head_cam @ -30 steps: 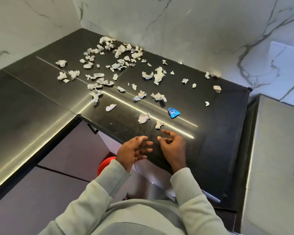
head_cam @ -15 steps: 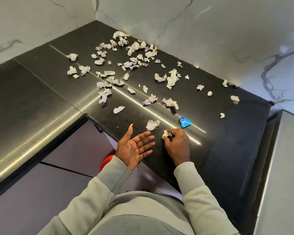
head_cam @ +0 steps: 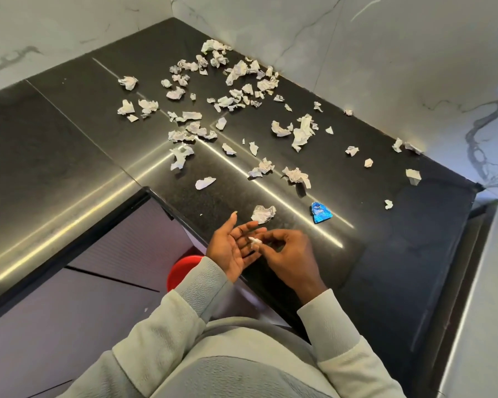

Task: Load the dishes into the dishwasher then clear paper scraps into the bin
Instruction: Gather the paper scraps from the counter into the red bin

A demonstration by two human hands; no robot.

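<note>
The black counter (head_cam: pixel 69 145) wraps round the corner, and the paper scraps (head_cam: pixel 236 96) lie all over it, thickest toward the back wall and thinner toward the front edge. We judge the clearing has barely begun. Below the front edge, part of a red round thing (head_cam: pixel 183 268) shows. We take it for the bin, set there so that scraps can drop straight off the edge. The left hand (head_cam: pixel 230 248) lies palm up over that edge, its grip released and its fingers spread, and we read it as a tray for collecting pieces. The right hand (head_cam: pixel 291 254) reaches across to it. A crumpled scrap (head_cam: pixel 263 214) lies just beyond the left fingertips, with a blue wrapper (head_cam: pixel 320 213) near it to the right. The right hand's grip pinches a small scrap (head_cam: pixel 255 241) between thumb and fingertips, just over the left fingers. Its long axis seems to run across those fingers, with the free end pointing toward the left palm, though it is too small for us to be sure.
</note>
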